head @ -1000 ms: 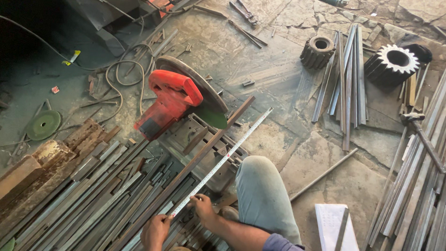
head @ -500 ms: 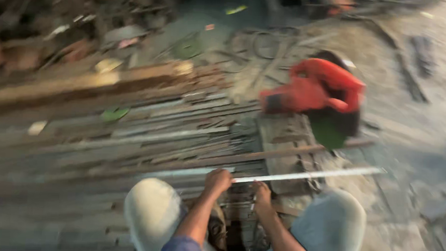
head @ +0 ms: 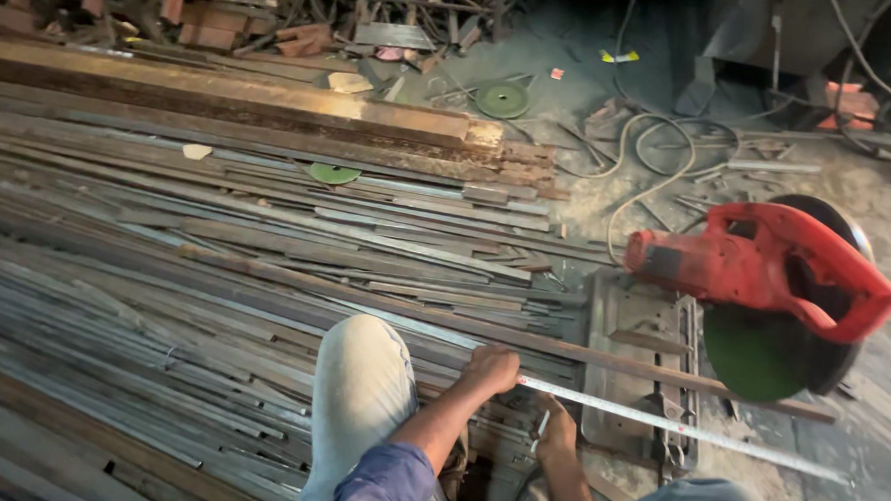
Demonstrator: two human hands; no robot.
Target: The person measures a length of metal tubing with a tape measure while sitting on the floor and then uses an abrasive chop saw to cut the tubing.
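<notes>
My left hand is closed on the near end of a thin bright metal strip that runs right across the base of a red chop saw. My right hand rests just below the strip, pinching a small pale stick-like object against it. The saw's green cutting disc hangs above the base on the right. A rusty bar also lies across the base, behind the strip. My knees frame both hands.
Many long steel bars and flat strips cover the floor to the left. A rusty beam lies behind them. Spare green discs, a cable and scrap lie at the back.
The view has swung and steadied, so the bar pile now fills the left and the saw sits on the right. Both hands stay on the strip.
</notes>
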